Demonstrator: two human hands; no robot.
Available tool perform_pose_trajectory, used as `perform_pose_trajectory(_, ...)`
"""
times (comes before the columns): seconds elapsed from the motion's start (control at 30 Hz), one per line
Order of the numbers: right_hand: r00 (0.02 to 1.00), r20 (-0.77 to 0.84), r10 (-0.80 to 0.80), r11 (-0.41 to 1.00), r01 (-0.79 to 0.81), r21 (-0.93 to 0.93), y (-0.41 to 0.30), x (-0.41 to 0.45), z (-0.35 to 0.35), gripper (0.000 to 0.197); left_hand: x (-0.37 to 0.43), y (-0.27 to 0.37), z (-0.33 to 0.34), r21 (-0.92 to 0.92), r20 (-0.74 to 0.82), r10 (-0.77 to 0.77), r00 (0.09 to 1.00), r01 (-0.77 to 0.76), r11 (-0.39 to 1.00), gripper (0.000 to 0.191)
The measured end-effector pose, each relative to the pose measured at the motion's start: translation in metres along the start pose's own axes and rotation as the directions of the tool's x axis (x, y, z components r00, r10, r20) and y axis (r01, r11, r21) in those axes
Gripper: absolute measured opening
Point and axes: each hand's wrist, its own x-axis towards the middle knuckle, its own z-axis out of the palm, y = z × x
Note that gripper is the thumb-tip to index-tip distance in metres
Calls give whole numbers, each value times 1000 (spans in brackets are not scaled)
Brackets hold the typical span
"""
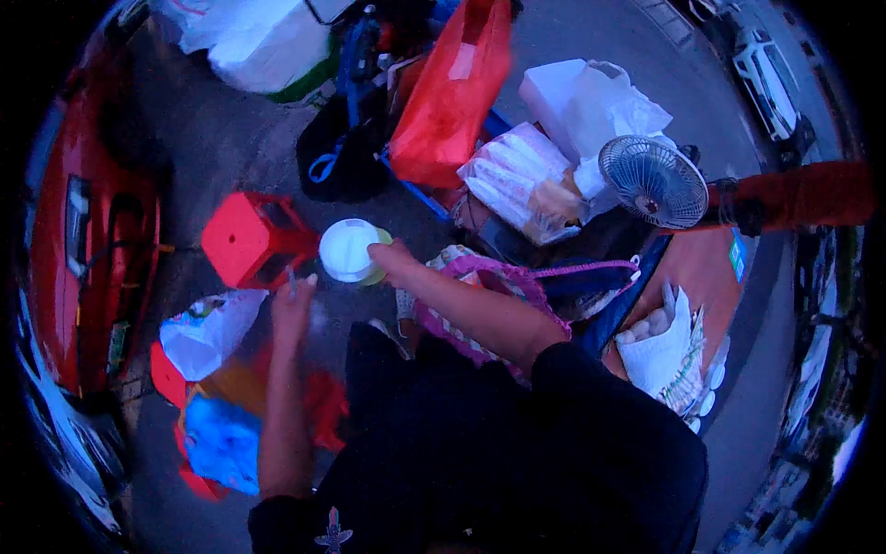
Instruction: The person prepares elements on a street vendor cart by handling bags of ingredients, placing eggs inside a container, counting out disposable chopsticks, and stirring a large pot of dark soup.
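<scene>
My right hand (393, 262) grips the side of a round tub (346, 249) with a whitish top and a yellow-green wall. It is held out in front of me, above the pavement. To its left, my left hand (293, 298) has its fingers drawn together around a thin pale stick (291, 278), too blurred to name further. Just beyond that hand stands a red plastic stool (235, 239) with a square seat. Under my right forearm is a woven bag with pink trim (465, 266).
A red shopping bag (439, 131), packed plastic bags (519, 173) and a caged fan (651, 183) are ahead to the right. A brown tabletop (699, 270) carries a white bag (651, 346). At left are a red vehicle (97, 242), a white plastic bag (201, 339) and a blue bag (223, 440).
</scene>
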Motion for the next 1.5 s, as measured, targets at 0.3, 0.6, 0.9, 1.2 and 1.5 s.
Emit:
perform_pose_trajectory(0.3, 851, -482, 206, 969, -111, 219, -45, 85, -82, 85, 208, 82, 178, 522, 420, 435, 797, -604, 602, 52)
perform_pose_trajectory(0.6, 840, -434, 326, 846, -54, 530, -19, 180, -134, 55, 313, 92, 349, 552, 653, 403, 641, -767, 327, 40)
perform_pose_trajectory(0.9, 745, -442, 500, 736, -96, 670, -51, 219, -127, 52, 377, 137, 312, 355, 412, 672, 615, -788, 503, 11)
perform_pose_trajectory(1.2, 879, -439, 189, 544, 278, 791, -33, 275, -159, 46, 393, 214, 291, 222, 244, 787, 566, -823, 523, 13)
perform_pose_trajectory(1.5, 808, -538, 240, 717, 226, 660, -66, 308, -187, 45, 358, 112, 256, 143, 477, 670, 568, -803, 579, 13)
